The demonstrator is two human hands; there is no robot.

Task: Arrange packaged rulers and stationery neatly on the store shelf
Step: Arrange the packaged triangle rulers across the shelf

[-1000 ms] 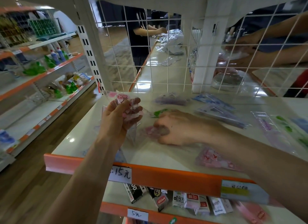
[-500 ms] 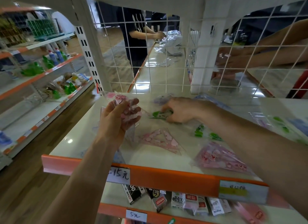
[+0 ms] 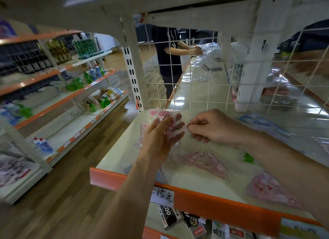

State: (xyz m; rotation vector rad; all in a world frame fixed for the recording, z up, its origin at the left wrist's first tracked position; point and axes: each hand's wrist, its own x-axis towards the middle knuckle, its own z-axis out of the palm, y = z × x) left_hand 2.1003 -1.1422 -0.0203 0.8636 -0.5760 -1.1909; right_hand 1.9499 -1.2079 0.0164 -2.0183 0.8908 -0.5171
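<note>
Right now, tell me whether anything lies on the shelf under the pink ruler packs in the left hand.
Yes: a pink triangular ruler pack lies flat on the cream shelf, below-right of the left hand and its clear-wrapped pink ruler bundle.

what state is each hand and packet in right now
left hand, gripping pink bundle
pink bundle, held above shelf
right hand, pinching bundle's edge
triangle packet, flat on shelf
front packet, flat by shelf lip
blue packets, flat at back

Shelf (image 3: 121, 149) front open; left strip bare. Wire grid (image 3: 178, 83) blocks back; pink pkts (image 3: 204, 160) litter mid/rt.
</note>
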